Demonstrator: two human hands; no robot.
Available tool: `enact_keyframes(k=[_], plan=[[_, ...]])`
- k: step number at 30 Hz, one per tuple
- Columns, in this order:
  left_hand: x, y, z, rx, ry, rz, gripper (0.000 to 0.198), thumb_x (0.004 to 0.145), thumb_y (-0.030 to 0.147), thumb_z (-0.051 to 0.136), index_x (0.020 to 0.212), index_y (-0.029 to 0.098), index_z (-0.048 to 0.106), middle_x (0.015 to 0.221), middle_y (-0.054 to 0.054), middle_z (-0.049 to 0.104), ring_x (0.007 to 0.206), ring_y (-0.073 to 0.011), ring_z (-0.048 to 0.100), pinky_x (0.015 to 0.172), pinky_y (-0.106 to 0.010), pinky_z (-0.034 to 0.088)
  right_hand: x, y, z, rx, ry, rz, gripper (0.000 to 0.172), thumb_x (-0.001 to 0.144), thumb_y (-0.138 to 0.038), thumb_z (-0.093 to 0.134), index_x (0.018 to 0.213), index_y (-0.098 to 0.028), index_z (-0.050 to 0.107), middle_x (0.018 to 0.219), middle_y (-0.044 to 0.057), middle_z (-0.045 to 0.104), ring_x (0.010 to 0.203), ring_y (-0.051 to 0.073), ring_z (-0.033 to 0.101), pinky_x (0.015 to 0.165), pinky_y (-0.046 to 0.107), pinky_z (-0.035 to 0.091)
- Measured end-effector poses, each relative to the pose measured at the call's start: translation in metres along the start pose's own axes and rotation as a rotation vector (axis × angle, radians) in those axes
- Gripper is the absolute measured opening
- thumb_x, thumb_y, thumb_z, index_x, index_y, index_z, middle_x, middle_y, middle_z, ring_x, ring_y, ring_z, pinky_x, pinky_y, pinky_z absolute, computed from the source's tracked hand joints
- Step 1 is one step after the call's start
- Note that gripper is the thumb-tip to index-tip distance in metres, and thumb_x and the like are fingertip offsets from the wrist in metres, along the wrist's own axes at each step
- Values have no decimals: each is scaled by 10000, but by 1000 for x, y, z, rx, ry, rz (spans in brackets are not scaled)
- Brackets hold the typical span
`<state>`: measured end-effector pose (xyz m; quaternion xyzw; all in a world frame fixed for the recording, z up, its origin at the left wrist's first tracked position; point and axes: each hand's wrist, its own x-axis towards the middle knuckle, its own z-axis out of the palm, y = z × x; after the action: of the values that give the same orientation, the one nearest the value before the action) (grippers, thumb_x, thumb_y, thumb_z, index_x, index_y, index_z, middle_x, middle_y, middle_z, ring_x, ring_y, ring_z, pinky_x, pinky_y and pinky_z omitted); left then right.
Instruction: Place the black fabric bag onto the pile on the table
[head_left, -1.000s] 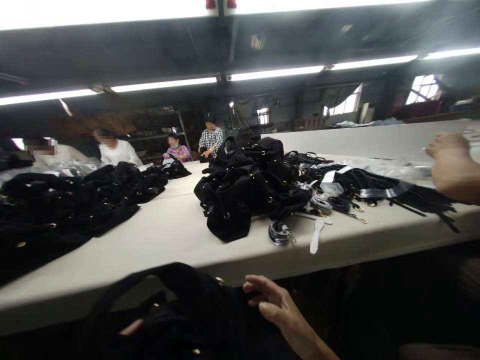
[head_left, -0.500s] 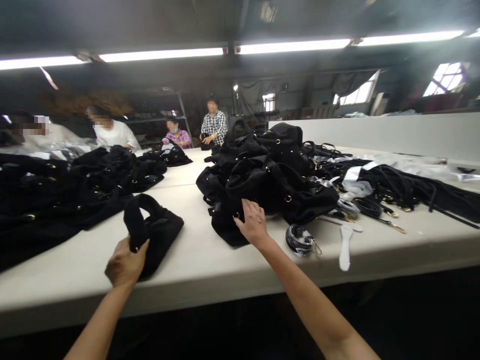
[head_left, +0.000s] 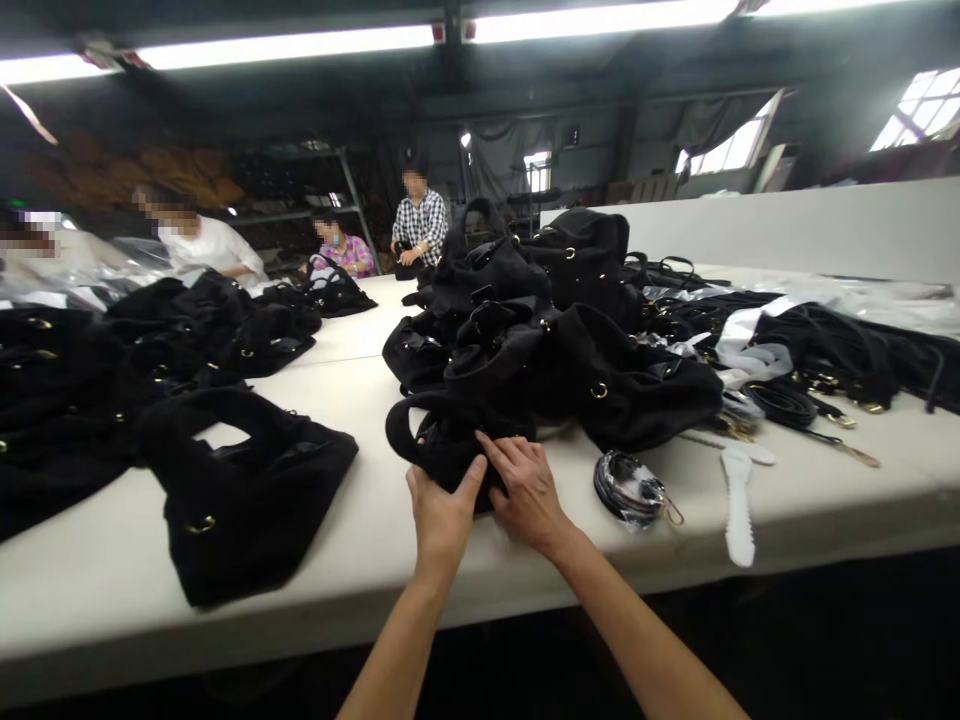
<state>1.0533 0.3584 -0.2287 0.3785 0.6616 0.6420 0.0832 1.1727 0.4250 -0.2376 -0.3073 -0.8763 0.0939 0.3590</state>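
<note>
Both my hands rest on a small black fabric bag [head_left: 439, 440] at the near edge of the central heap of black bags [head_left: 540, 330]. My left hand [head_left: 439, 515] grips the bag's near side, thumb up against the cloth. My right hand [head_left: 529, 490] lies on top of it with fingers spread over the fabric. Another black bag [head_left: 247, 495] with gold rings lies flat on the white table [head_left: 375, 560] to the left, apart from my hands.
A coiled strap bundle [head_left: 630, 488] and a white plastic strip [head_left: 739, 510] lie right of my hands. Black straps with gold clasps [head_left: 825, 360] cover the right side. More black bags [head_left: 90, 370] are heaped at the left. Several people [head_left: 420, 225] sit at the far end.
My left hand has let go of the left bag, which now lies flat on the table, and moved right onto the small bag. My right hand has slid nearer along that bag.
</note>
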Motion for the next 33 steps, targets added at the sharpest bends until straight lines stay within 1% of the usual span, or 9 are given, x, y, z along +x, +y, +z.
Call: enact_keyframes(k=[2,4,8,10,14,17,20,25,33], plan=[[10,-10,13,19,107,-38,527,765,459,716,1186,179,568,1158,-138,599,1126,-324,567,997,-483,441,-11,0,-3,73,-27,-59,759,736,-21,504,1459,-228,405,1245,82,573,1142,263,456,1004,436,392],[15,-13,9,25,132,-29,371,801,440,662,1054,174,611,1034,-114,644,1019,-302,612,947,-467,468,-21,0,-8,163,-2,-111,680,754,-13,488,1393,-244,495,1292,73,549,1189,254,444,1027,418,414],[8,3,-18,-9,89,12,248,817,358,626,1004,194,631,1006,-80,682,1010,-274,630,928,-413,481,-25,-6,-30,264,324,35,400,911,-153,490,1296,-225,573,1202,88,593,1137,234,514,1007,397,451],[1,18,-32,-24,69,44,243,826,324,620,1037,206,642,1102,-74,681,1107,-268,602,990,-401,449,-16,-11,-46,221,413,117,386,911,-266,566,1294,-216,574,1211,100,592,1149,258,515,1029,433,423],[-8,42,-52,-50,-29,117,210,833,254,613,1034,209,648,1210,-67,666,1184,-268,572,1052,-414,400,6,-17,-62,282,129,127,595,808,-419,703,1339,-206,539,1246,96,605,1165,279,524,1014,434,418],[-15,51,-62,-148,-139,111,125,809,222,634,932,204,623,1150,-64,698,1157,-284,598,1046,-452,412,14,-19,-57,342,-127,170,703,763,-450,721,1381,-211,488,1248,84,622,1123,256,577,953,370,452],[-27,61,-70,-278,-290,106,50,811,183,633,850,199,606,1061,-66,731,1232,-285,554,1118,-479,339,16,-17,-48,173,-240,286,699,720,-459,738,1345,-227,525,1196,85,660,1084,279,613,897,360,457],[-48,65,-76,-401,-466,134,48,819,152,626,838,192,646,1013,-70,735,1200,-300,581,1100,-488,382,8,-15,-36,39,-249,366,459,772,-292,649,1224,-232,602,1086,80,712,1026,271,649,816,324,450],[-34,21,-91,-326,-240,41,83,737,229,691,772,176,637,971,-84,735,1078,-302,650,1041,-491,437,2,-8,-17,16,-166,463,344,780,-159,534,1096,-221,657,975,105,728,942,287,671,748,327,441]])
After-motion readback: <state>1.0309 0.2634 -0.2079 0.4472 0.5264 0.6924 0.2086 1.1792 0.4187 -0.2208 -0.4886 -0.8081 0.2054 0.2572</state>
